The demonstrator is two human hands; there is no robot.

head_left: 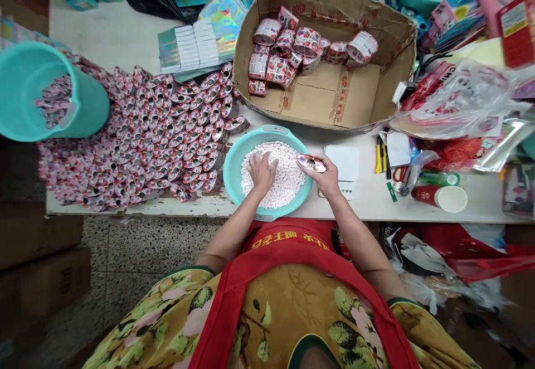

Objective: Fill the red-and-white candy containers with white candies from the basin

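My left hand [261, 173] is over a turquoise basin [232, 175], its fingers apart and their tips touching small white candy-like pellets [288, 182]. My right hand [327, 177] grips a small printed carton [310, 163] at the basin's right rim; the carton's open end faces up and looks dark inside. To the left, many similar open cartons [167, 135] stand packed close together on the table. Behind the basin, a cut-down cardboard box [317, 101] holds several of the red-and-white printed packs [307, 42].
A white scale [341, 163] lies right of the basin. Further right are a yellow cutter [379, 156], a paper cup [450, 198] and plastic bags [460, 96]. A turquoise bucket [90, 107] lies tilted at the left. Shiny flat packs [204, 37] are stacked behind.
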